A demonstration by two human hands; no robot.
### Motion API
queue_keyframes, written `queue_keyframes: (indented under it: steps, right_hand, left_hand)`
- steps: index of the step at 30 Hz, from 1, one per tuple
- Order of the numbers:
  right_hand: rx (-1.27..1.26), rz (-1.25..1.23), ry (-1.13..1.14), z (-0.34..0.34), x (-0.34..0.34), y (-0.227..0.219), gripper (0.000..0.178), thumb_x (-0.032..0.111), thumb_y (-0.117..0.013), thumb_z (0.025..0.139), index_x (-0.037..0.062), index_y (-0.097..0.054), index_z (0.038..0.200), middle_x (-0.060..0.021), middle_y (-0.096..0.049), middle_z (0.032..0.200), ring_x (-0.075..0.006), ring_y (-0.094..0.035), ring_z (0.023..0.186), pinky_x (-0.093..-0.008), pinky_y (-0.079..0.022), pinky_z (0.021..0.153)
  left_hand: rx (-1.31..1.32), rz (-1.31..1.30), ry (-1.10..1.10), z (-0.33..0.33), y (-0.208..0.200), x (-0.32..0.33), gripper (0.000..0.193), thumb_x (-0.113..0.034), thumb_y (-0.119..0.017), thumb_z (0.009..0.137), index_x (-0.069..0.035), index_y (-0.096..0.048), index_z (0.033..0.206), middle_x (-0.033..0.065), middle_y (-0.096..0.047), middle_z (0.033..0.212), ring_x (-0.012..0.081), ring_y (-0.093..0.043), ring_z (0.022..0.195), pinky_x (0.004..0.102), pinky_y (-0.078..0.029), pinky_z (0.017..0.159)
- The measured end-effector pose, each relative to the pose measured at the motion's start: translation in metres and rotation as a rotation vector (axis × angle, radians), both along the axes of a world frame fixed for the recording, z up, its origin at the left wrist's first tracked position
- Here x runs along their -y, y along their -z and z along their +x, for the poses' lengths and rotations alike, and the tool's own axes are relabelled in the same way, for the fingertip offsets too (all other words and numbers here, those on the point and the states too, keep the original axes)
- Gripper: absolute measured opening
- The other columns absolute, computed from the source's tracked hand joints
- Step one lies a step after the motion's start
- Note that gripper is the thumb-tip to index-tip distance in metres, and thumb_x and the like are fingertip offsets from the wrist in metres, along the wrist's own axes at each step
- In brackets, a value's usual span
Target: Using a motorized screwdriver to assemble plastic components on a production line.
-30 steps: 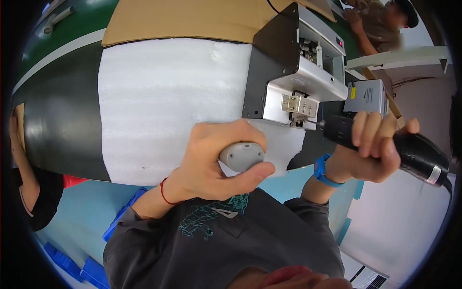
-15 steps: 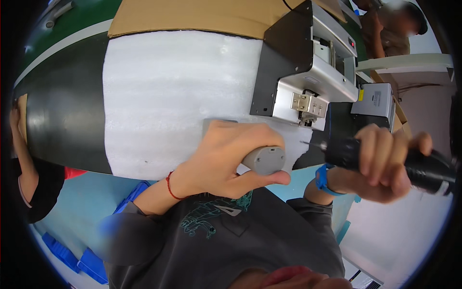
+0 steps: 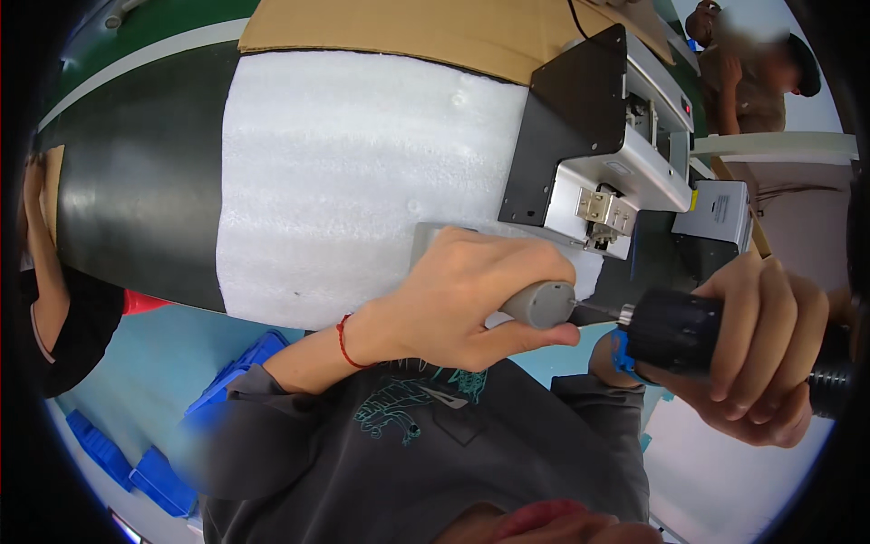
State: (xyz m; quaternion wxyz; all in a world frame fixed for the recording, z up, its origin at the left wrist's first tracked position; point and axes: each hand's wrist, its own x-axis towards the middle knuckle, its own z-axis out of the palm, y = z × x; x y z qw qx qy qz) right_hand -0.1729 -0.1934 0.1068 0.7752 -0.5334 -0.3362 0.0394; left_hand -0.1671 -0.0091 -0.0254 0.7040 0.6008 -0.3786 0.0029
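Note:
My left hand (image 3: 471, 295) is wrapped around a grey plastic housing (image 3: 546, 306), its rounded end facing right between thumb and fingers. A flat grey part shows behind the knuckles; whether it belongs to the same piece, I cannot tell. My right hand (image 3: 766, 349) grips a black electric screwdriver (image 3: 675, 332) held roughly level. Its thin bit points left, and the tip appears to meet the edge of the housing's end face, where a small screw hole seems to be. The palm hides most of the housing.
White foam sheet (image 3: 362, 181) covers the dark table (image 3: 136, 181). A silver-and-black screw feeder machine (image 3: 580, 145) stands at the right, with a grey box (image 3: 720, 210) beyond it. Cardboard (image 3: 390, 32) lies along the back. Other people are at the far left and upper right.
My right hand has brought the screwdriver lower, so the bit's tip now lies at the housing's end. The housing and my left hand appear slightly farther right, as does the whole scene.

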Motion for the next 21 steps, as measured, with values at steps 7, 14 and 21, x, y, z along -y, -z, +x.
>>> queue_keyframes:
  steps: [7,14,21]
  right_hand:
    - [-0.028,-0.104,-0.028,0.005,0.004,-0.001,0.019,0.012,-0.064,0.08,0.0107,-0.05,0.068,-0.0023,-0.059,0.06,-0.0108,-0.057,0.049,-0.0179,-0.047,0.05]
    - [0.041,0.093,0.176,-0.005,0.007,0.011,0.017,0.01,-0.061,0.079,0.0092,-0.05,0.092,-0.0012,-0.055,0.06,-0.0103,-0.054,0.048,-0.0211,-0.044,0.048]
    - [0.136,0.25,0.471,-0.015,0.016,0.042,0.042,0.007,-0.053,0.078,0.0093,-0.042,0.119,-0.0004,-0.048,0.058,-0.0104,-0.046,0.045,-0.0259,-0.04,0.046]
  left_hand:
    - [0.026,0.05,0.02,0.002,-0.004,0.001,0.032,-0.027,-0.073,0.074,-0.007,-0.053,0.087,0.0071,-0.058,0.073,0.0294,-0.056,0.059,0.0314,-0.041,0.048]
    - [0.035,0.087,-0.008,0.001,-0.002,0.007,0.031,-0.027,-0.075,0.071,-0.006,-0.055,0.085,0.0058,-0.057,0.07,0.0258,-0.054,0.056,0.029,-0.04,0.048]
    - [-0.029,0.025,-0.015,0.002,-0.003,0.006,0.029,-0.025,-0.076,0.07,-0.007,-0.057,0.082,0.0059,-0.057,0.07,0.0264,-0.054,0.055,0.0289,-0.041,0.047]
